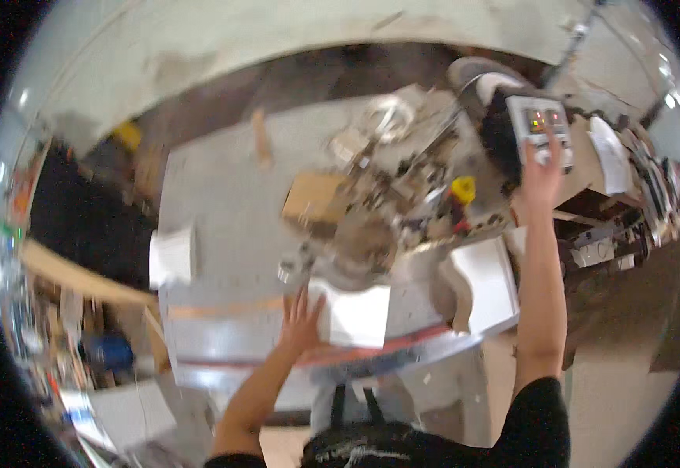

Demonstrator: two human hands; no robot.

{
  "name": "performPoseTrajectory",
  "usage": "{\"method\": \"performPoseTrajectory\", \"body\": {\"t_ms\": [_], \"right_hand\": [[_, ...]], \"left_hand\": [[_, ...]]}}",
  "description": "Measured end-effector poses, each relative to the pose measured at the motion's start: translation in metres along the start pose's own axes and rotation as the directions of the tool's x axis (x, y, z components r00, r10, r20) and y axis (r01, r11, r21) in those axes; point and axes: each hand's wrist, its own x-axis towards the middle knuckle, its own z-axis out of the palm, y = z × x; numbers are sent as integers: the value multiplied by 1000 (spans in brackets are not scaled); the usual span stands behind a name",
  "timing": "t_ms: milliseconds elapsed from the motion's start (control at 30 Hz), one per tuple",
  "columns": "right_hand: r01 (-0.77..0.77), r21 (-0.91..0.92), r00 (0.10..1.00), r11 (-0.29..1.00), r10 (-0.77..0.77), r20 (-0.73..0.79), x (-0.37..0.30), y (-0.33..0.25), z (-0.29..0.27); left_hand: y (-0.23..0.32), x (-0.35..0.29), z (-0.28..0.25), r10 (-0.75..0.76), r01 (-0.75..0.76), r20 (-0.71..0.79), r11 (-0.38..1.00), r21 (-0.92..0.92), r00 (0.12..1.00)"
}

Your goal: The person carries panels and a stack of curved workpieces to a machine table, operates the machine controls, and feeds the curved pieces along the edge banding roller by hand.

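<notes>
My left hand (pixel 302 326) rests with fingers spread near the front of the grey table (pixel 223 195), at the left edge of a white sheet of paper (pixel 359 318). Far to the right, my right arm stretches up to a pale control box (pixel 523 117) with small lit displays and knobs. The fingers of my right hand (pixel 541 171) are extended over the box's lower part, touching it or very close. Motion blur hides exactly which knob they meet. Just beyond my left hand lie small blurred metal parts (pixel 296 264).
A cardboard box (pixel 315 196), a heap of metal parts (pixel 387 183) and a yellow round item (pixel 463 189) crowd the table's middle and right. More white paper (pixel 484 285) lies front right, and another white piece (pixel 173 257) at the left edge. A wooden strip (pixel 262 139) lies farther back.
</notes>
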Motion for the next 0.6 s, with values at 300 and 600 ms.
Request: {"method": "performPoseTrajectory", "body": {"t_ms": [300,600], "right_hand": [[-36,-89,527,995,94,844,-402,-82,-57],[178,-176,573,968,44,819,-426,-79,-25]], "left_hand": [[8,-1,-28,32,-21,111,995,-97,993],[-4,-8,-10,50,-44,69,995,-92,996]]}}
